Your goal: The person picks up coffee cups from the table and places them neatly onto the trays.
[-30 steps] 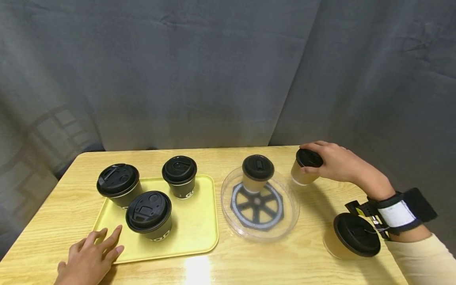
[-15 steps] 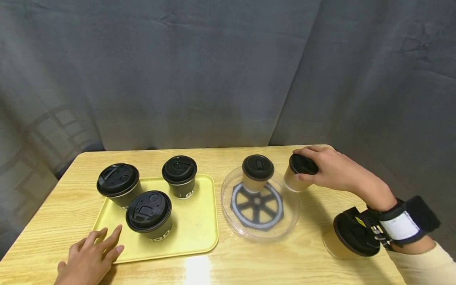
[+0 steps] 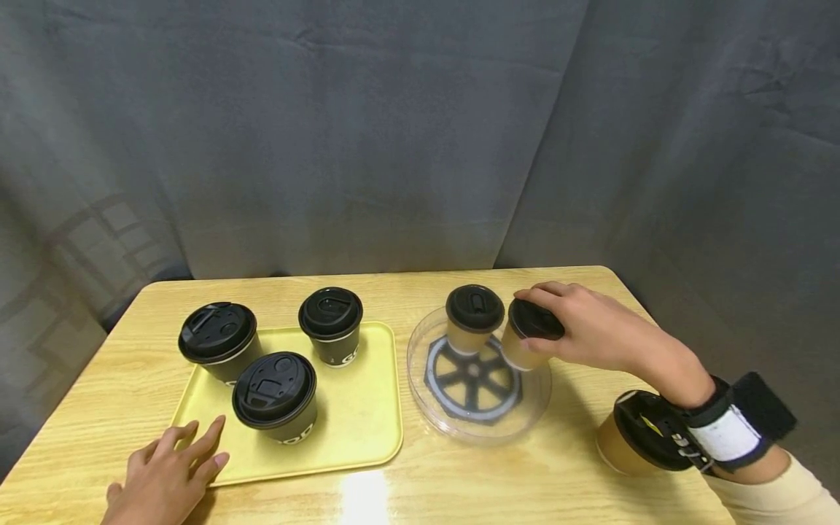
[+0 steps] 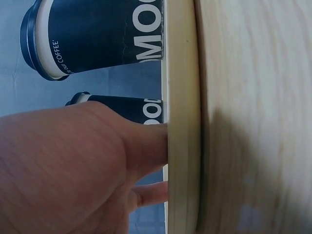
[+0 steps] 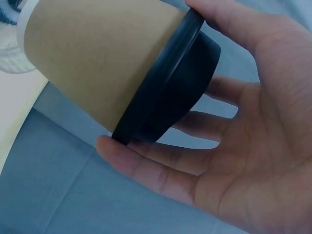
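Note:
My right hand point(image 3: 577, 328) grips a brown paper coffee cup point(image 5: 102, 58) by its black lid point(image 5: 170, 87), thumb and fingers on opposite sides of the rim. In the head view that cup is tilted and overlaps the right side of a round clear dish point(image 3: 485, 430). Another brown coffee cup point(image 3: 467, 339) with a black lid stands upright toward the back of the dish. My left hand point(image 3: 164, 467) lies with fingers spread at the near left corner of a yellow tray point(image 3: 354, 430); in the left wrist view its fingers touch the tray edge point(image 4: 183, 146).
On the tray stand three black lidded coffee cups: a back-left cup point(image 3: 226, 357), a front cup point(image 3: 289, 423) and a back-right cup point(image 3: 337, 350). A larger brown cup point(image 3: 620, 445) sits by my right wrist strap point(image 3: 728, 430). A grey curtain point(image 3: 394, 146) hangs behind the table.
My right hand has carried the brown coffee cup leftward and nearer, from beyond the dish's right side to over its right rim. My left hand has stayed put.

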Tool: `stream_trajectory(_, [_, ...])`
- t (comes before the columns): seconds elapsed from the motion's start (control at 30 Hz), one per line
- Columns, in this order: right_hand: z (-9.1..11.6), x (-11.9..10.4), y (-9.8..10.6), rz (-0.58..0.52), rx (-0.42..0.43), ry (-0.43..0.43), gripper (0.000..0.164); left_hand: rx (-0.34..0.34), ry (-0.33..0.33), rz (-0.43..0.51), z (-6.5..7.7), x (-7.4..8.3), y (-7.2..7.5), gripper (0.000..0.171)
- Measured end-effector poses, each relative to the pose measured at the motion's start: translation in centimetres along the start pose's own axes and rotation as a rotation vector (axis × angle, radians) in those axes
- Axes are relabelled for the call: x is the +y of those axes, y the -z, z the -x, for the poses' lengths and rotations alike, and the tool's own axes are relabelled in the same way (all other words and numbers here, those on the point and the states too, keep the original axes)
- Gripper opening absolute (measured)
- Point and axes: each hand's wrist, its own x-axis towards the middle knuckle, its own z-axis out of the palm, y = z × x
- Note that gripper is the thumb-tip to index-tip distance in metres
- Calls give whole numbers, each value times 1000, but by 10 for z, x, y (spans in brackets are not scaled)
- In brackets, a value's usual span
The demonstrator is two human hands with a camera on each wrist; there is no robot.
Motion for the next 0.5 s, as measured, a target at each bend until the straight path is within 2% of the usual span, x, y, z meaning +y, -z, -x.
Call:
stream_trajectory(0.2, [-5, -14, -3, -6, -20, 39, 54, 3, 9, 6, 1, 1, -1, 85])
stream_trajectory(0.5, [-8, -35, -8, -8, -78, 44, 62, -3, 11, 12, 2, 2, 1, 86])
